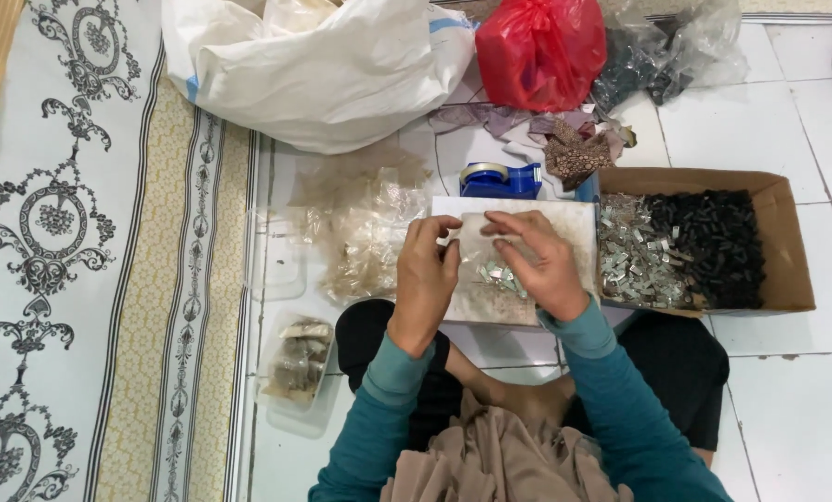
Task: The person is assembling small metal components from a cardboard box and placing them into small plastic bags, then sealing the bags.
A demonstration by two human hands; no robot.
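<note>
Your left hand (427, 270) and right hand (538, 263) pinched a small clear bag (479, 249) of silver clips between them, fingers closed, above the white board's (564, 218) middle.

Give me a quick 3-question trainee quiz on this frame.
1. True or false: both hands hold one small clear bag.
2. What fills the cardboard box? A) silver and black small parts B) fruit C) books
3. What blue thing sits just beyond the white board?

Key: 1 true; 2 A; 3 the tape dispenser.
</note>
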